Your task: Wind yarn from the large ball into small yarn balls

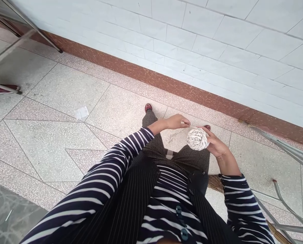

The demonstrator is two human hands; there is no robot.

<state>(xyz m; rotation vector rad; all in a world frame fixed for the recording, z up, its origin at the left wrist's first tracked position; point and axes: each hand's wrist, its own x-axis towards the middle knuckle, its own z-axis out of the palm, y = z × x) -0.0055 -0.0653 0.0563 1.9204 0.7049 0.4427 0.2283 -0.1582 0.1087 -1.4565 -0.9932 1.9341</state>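
Note:
A round ball of white cord (197, 139) rests in my right hand (217, 145), whose fingers curve around its right side and top. Just to the left, my left hand (176, 122) has its fingers pinched on a strand of the same cord close to the ball. A thin, pale length of cord (175, 135) hangs below the left hand, over the floor between my legs. Both hands are held in front of my lap, above my knees.
A white paper scrap (81, 113) lies on the speckled floor. Metal-legged furniture (49, 42) stands at upper left, with a red shoe (4, 88) by it. More metal tubing (281, 196) and broom bristles (216, 183) are at right. A white tiled wall (166, 37) runs ahead.

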